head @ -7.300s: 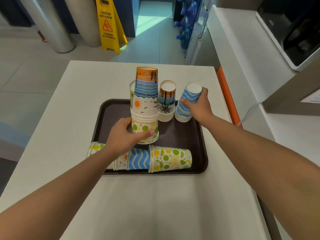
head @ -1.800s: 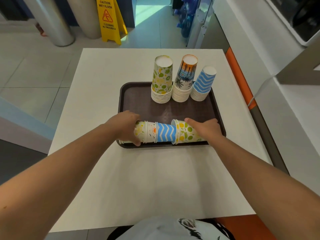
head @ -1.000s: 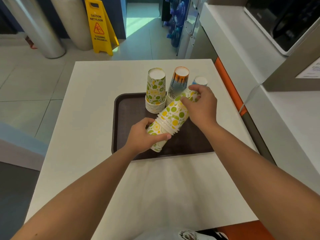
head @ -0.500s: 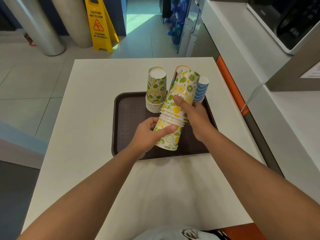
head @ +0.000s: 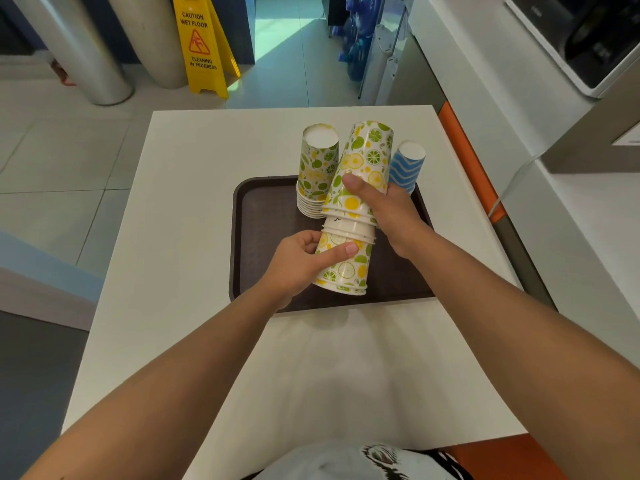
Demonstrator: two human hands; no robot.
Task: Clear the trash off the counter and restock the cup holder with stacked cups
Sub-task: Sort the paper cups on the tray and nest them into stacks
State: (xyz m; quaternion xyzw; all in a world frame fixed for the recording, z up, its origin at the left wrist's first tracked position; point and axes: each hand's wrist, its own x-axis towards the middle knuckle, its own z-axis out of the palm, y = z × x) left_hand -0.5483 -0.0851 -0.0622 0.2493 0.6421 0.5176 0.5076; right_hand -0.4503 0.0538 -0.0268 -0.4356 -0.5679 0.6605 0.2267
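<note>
A tall stack of upside-down paper cups with lemon and lime prints stands nearly upright over the brown tray. My left hand grips its lowest cup. My right hand wraps its middle from the right. Behind it on the tray stand a shorter lemon-print stack and a blue wavy-striped stack. The palm-print stack is hidden behind the held one.
The tray lies on a white table with an orange edge along its right side. A white counter with a machine runs on the right. A yellow wet-floor sign and two metal columns stand on the floor beyond.
The cups that lay on their side at the tray's front were lifted by both hands and tipped from a slant to nearly upright.
</note>
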